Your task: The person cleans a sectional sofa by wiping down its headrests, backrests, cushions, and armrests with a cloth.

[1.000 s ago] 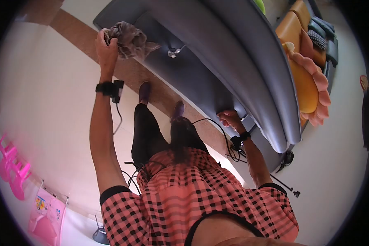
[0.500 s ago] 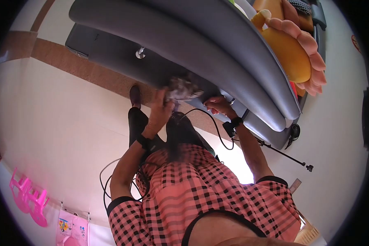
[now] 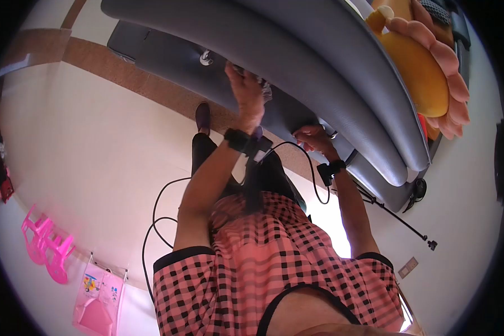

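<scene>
My left hand [image 3: 245, 95] is wrapped around a crumpled grey-and-white cloth [image 3: 267, 91], mostly hidden behind the fingers. It presses the cloth to the dark grey sofa [image 3: 179, 67], just under the long padded cushion [image 3: 252, 53]. My right hand [image 3: 315, 138] is by the lower part of the same sofa, close to a shiny metal leg. Its fingers are curled in, and whether they hold anything is hidden. Both wrists wear black straps with small boxes, joined to a black cable [image 3: 302, 148].
An orange and pink plush cushion [image 3: 417, 70] rests on the sofa at the upper right. A thin black pole [image 3: 400, 218] lies right of my right arm. Pink plastic chairs [image 3: 47, 246] and a pink folding frame [image 3: 99, 297] stand at the lower left. A shoe [image 3: 203, 117] is on the floor.
My left hand, with the cloth, has moved up and right along the sofa, towards the padded cushion. The view has shifted a little; my right hand stays near the same spot.
</scene>
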Motion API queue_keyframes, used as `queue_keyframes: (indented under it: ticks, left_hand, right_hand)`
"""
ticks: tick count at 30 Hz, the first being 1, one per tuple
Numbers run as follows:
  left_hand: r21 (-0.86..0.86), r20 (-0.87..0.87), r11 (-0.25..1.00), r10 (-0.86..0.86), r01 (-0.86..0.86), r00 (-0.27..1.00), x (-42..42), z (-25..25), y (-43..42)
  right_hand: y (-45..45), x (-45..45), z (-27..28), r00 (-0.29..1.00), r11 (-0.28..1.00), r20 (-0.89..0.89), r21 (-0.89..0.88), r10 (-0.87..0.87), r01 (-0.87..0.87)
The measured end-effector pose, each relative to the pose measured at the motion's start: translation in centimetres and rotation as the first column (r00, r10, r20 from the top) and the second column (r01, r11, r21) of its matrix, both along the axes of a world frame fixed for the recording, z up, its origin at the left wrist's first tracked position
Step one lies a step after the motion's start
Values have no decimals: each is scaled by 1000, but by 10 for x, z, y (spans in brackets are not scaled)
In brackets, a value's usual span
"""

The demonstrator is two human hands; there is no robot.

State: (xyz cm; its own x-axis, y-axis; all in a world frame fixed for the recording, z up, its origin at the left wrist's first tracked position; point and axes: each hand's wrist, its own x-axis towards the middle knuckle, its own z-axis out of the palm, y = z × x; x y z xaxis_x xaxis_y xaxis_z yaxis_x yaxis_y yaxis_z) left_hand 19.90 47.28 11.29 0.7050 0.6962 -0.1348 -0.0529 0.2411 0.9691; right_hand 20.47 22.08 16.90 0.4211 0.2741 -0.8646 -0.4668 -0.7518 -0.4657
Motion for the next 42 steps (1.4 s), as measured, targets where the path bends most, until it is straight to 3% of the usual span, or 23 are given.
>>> queue_keyframes:
  ticks: [1,3,5,6,8,9,11,13,14,17,19,20,22,23,25,28,31,34,37,38,42]
  left_hand:
    - [-235,37,971,49,-39,998,11,17,-5]
    - [-466,-16,883,-79,63,997,4,59,-10]
    - [-327,-13,933,-166,153,986,-9,55,-27]
    - [-57,-4,980,-191,191,982,-19,29,-46]
    - [-64,8,956,-287,287,958,-31,16,-86]
    - [266,12,912,-328,314,945,-38,27,-95]
    - [473,-91,764,-452,439,887,-47,45,-101]
    - [239,-232,702,-630,671,741,-50,49,-105]
    - [195,-40,820,-542,539,839,-47,36,-110]
    - [-301,-295,660,-751,688,591,-39,67,-59]
    - [-641,67,559,-642,526,764,-55,37,-40]
    - [-301,-140,725,-677,620,723,-58,53,-14]
    - [-34,-338,788,-588,614,735,-74,53,28]
    - [-155,-340,829,-556,538,759,-82,36,41]
    - [-307,-329,895,-419,324,846,-90,59,65]
    - [-442,-215,882,-285,167,934,-92,71,96]
    - [-317,-276,933,-265,172,924,-90,42,106]
    - [119,-349,960,-197,252,916,-83,22,85]
    - [133,-469,919,-271,370,840,-75,31,77]
    - [35,-413,925,-331,378,848,-72,42,79]
    - [46,-427,922,-330,385,842,-77,7,72]
  right_hand:
    - [0,1,-1,1000,1000,11,-1,0,0]
    - [-12,2,-8,999,999,-14,20,37,-37]
    - [-8,1,-9,999,999,-26,29,26,-25]
    - [-3,0,-6,1000,1000,-22,24,-7,7]
    - [-3,0,-8,1000,1000,2,20,-5,5]
    - [-18,2,-19,1000,1000,16,20,23,-24]
    - [-29,2,-29,997,998,55,37,45,-47]
    - [-31,2,-31,995,997,102,74,23,-30]
    - [-34,0,-30,995,998,101,56,1,-6]
    - [-25,3,-23,1000,996,3,90,-25,25]
    - [-22,2,-20,999,997,-22,75,-25,26]
    - [-23,1,-22,999,998,-26,59,-33,35]
    - [-24,0,-25,1000,999,-16,32,-23,24]
    - [-25,0,-26,1000,1000,1,21,-4,4]
    - [-29,2,-25,1000,1000,3,8,-2,2]
    - [-33,4,-18,998,999,-47,-24,-40,39]
    - [-41,6,-12,997,996,-41,69,-60,63]
    - [-49,11,-4,1000,999,-21,-30,-20,19]
    - [-56,15,0,994,996,-59,-24,-88,87]
    - [-56,15,0,992,994,-61,-24,-111,110]
    - [-63,16,1,994,998,-88,-35,-58,56]
